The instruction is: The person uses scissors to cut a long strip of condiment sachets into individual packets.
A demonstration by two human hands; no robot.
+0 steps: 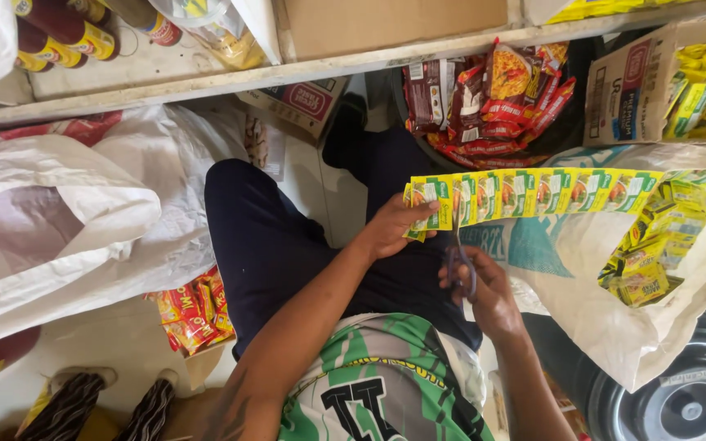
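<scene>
My left hand (391,226) pinched near end of sachet strip (533,193) — strip ran flat, long way out to my right, far end over white sack (614,327). My right hand (484,294) sat just under strip, fingers closed in scissors (460,260), blades pointing up at it. Strip looked yellow and green, many small packets joined in row.

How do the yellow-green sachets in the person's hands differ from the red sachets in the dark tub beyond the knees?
The yellow-green sachets form one joined strip stretched level, pinched by the left hand; the red sachets lie in a loose, tumbled heap. The strip runs into a white sack, while the red ones fill a dark tub. The right hand holds scissors at the strip only. Both are small glossy food packets.
</scene>
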